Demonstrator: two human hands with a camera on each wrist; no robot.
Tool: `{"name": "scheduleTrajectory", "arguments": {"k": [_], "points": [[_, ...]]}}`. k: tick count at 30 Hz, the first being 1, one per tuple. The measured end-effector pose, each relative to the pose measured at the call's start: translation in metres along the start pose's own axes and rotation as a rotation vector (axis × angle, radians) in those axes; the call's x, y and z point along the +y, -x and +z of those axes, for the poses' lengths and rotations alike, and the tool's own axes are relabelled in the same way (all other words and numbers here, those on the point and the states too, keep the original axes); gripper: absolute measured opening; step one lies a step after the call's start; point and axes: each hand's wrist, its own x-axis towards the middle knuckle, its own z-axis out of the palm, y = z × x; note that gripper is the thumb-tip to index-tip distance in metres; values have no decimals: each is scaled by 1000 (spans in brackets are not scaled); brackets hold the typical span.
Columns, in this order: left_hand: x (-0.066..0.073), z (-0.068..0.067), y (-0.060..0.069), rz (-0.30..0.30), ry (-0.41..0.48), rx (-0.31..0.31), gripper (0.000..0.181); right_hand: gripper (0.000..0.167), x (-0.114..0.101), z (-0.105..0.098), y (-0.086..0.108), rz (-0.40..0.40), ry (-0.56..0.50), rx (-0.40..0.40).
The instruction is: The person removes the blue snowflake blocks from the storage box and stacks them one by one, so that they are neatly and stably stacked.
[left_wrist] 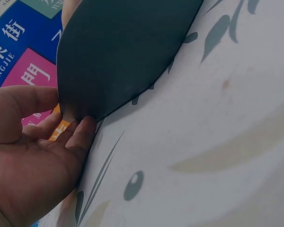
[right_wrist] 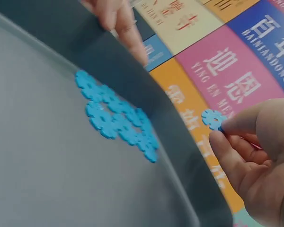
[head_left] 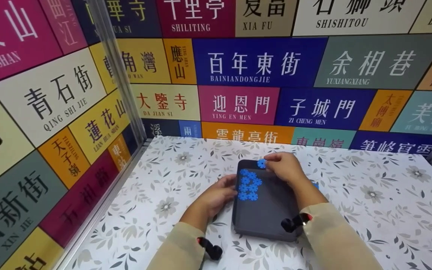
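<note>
A dark grey rectangular tray point(head_left: 266, 221) lies on the table, with several blue snowflake-shaped plastic discs point(head_left: 248, 185) grouped at its far left corner. Between thumb and index finger, my right hand point(head_left: 286, 167) pinches one blue snowflake disc point(right_wrist: 211, 119) above the tray's far end. My left hand point(head_left: 218, 195) is at the tray's left side. In the left wrist view, the fingertips of that hand point(left_wrist: 42, 156) touch the tray's outer wall point(left_wrist: 118, 56). How far the fingers reach under the tray is hidden.
White table cloth point(head_left: 178, 232) with grey leaves and flowers surrounds the tray. A bit of blue point(head_left: 315, 185) shows past the right forearm, mostly hidden. Walls with coloured street-name panels point(head_left: 257, 62) stand behind and at left. Black wrist straps point(head_left: 294, 223) sit on both sleeves.
</note>
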Motion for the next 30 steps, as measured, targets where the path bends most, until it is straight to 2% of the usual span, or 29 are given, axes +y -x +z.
{"name": "scheduleTrajectory", "arguments": {"k": [5,10,20,26,30], "points": [[0,0,-1,7,7,-2,71,35,-3,-22,19,11,-122,25],[-1,-1,0,7,0,-9,72,44,8,-46,35,45,-242,40],[0,0,1,3,-1,-8,73,53,52,-84,52,152,-262,55],[-1,0,-1,23,-11,-17,70,51,77,-91,54,215,-359,93],[-1,1,1,12,-14,-7,71,49,93,-92,52,247,-357,111]]}}
